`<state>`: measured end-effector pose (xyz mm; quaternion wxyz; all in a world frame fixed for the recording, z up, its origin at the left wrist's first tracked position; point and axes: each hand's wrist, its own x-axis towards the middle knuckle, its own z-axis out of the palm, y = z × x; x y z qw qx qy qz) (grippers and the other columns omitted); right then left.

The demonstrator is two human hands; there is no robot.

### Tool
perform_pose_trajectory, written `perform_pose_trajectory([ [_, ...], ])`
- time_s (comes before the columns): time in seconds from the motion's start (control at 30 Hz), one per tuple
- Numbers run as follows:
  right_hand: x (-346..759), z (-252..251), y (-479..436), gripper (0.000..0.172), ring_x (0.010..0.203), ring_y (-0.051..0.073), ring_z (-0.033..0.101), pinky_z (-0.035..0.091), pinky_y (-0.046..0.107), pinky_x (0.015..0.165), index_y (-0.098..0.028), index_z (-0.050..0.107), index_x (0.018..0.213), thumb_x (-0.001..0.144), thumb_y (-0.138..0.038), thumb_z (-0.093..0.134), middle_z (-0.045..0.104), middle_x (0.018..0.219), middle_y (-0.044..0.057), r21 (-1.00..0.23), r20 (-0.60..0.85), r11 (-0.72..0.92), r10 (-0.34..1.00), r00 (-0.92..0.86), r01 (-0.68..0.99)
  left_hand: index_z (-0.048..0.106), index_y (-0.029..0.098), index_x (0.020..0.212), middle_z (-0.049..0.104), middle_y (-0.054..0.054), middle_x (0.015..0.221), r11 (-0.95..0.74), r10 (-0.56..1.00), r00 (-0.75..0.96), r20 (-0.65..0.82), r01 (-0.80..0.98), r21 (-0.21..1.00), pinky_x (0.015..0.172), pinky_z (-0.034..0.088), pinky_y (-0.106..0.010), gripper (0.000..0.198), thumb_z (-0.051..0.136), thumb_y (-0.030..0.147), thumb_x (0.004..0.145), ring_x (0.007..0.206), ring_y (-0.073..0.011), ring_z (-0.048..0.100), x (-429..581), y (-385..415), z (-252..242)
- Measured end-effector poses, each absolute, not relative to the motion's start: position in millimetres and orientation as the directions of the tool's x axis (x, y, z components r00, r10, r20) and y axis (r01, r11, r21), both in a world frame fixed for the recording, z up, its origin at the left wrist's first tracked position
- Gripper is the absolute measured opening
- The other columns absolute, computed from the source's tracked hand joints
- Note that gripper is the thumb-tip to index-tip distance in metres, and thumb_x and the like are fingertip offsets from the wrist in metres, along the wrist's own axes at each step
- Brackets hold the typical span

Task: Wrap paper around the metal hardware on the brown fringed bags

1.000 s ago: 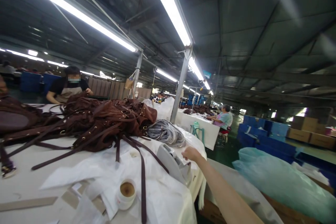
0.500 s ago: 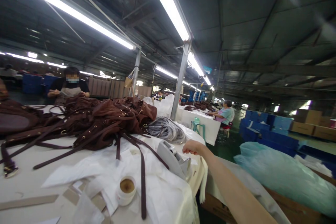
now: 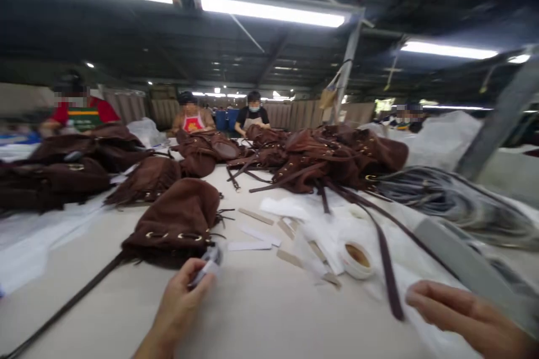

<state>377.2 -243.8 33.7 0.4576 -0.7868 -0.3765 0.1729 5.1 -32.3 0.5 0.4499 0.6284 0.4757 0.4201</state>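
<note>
Just below a dark brown drawstring bag [image 3: 177, 221] with gold eyelets, my left hand [image 3: 181, 294] pinches a small grey, shiny coil [image 3: 215, 258] with a white band. The coil is slightly blurred and lies close to the bag's eyelet edge. At the lower right is my right hand [image 3: 467, 314], its thumb and fingers drawn together. Whether anything thin is between them I cannot make out. Beside it stands a grey tape dispenser [image 3: 446, 252], partly cut off from clear view by blur. A dark strap end [image 3: 391, 297] hangs near the right fingertips.
A heap of brown bags [image 3: 332, 157] covers the far side of the table. Grey coils [image 3: 455, 202] are piled at the right. A round white tub-like roll [image 3: 357, 261], brown inside, stands near card strips [image 3: 256, 216]. Several people sit across the table; a metal post [image 3: 484, 134] rises at right.
The view has swung left from the aisle to the table. My right hand has come back from beside the tape dispenser. My left hand with the small coil is now in view.
</note>
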Motion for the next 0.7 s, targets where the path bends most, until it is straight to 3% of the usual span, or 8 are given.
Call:
perform_pose_trajectory([
  [0.03, 344.6, 29.4, -221.3, 0.026, 0.057, 0.018, 0.053, 0.04, 0.031, 0.054, -0.025, 0.07, 0.063, 0.063, -0.05, 0.073, 0.06, 0.058, 0.005, -0.899, -0.052, -0.246, 0.88, 0.471, 0.361, 0.062, 0.018, 0.077, 0.057, 0.003, 0.066, -0.14, 0.976, 0.192, 0.099, 0.214, 0.967, 0.057, 0.042, -0.022, 0.041, 0.072, 0.055, 0.064, 0.063, -0.0143, 0.052, 0.4, -31.3, -1.6],
  [0.07, 310.1, 28.0, -200.8, 0.027, 0.06, 0.018, 0.053, 0.04, 0.031, 0.057, -0.024, 0.07, 0.064, 0.065, -0.051, 0.071, 0.061, 0.061, 0.005, -0.94, -0.068, -0.168, 0.946, 0.317, 0.298, 0.061, 0.018, 0.075, 0.055, 0.004, 0.064, -0.14, 0.976, 0.195, 0.101, 0.197, 0.97, 0.055, 0.04, -0.021, 0.04, 0.071, 0.055, 0.063, 0.061, -0.0136, 0.049, -0.2, -30.8, -4.2],
  [0.2, 197.5, 26.4, -133.3, 0.026, 0.061, 0.015, 0.048, 0.037, 0.027, 0.061, -0.02, 0.063, 0.061, 0.073, -0.042, 0.064, 0.056, 0.059, 0.0, -0.995, 0.01, 0.005, 0.999, 0.049, 0.095, 0.059, 0.018, 0.077, 0.052, 0.004, 0.064, -0.145, 0.973, 0.203, 0.112, 0.153, 0.978, 0.055, 0.036, -0.02, 0.032, 0.066, 0.048, 0.069, 0.06, -0.0127, 0.045, 10.5, -34.6, -12.2],
  [0.4, 160.9, 4.8, -88.4, 0.023, 0.056, 0.012, 0.041, 0.031, 0.025, 0.055, -0.017, 0.056, 0.058, 0.072, -0.035, 0.056, 0.049, 0.055, -0.003, -0.987, 0.074, 0.062, 0.994, 0.076, 0.149, 0.057, 0.018, 0.078, 0.053, 0.002, 0.069, -0.189, 0.953, 0.266, 0.143, 0.158, 0.969, 0.059, 0.038, -0.021, 0.023, 0.061, 0.04, 0.075, 0.065, -0.0144, 0.047, 7.7, -39.0, -16.3],
  [0.7, 150.3, -8.4, -79.6, 0.029, 0.049, 0.011, 0.036, 0.028, 0.024, 0.049, -0.019, 0.051, 0.054, 0.073, -0.04, 0.055, 0.044, 0.05, -0.004, -0.969, 0.074, 0.029, 0.981, 0.177, 0.244, 0.055, 0.018, 0.078, 0.053, 0.002, 0.07, -0.19, 0.941, 0.311, 0.137, 0.147, 0.971, 0.059, 0.039, -0.022, 0.019, 0.059, 0.037, 0.077, 0.065, -0.0148, 0.048, 9.2, -40.1, -15.6],
])
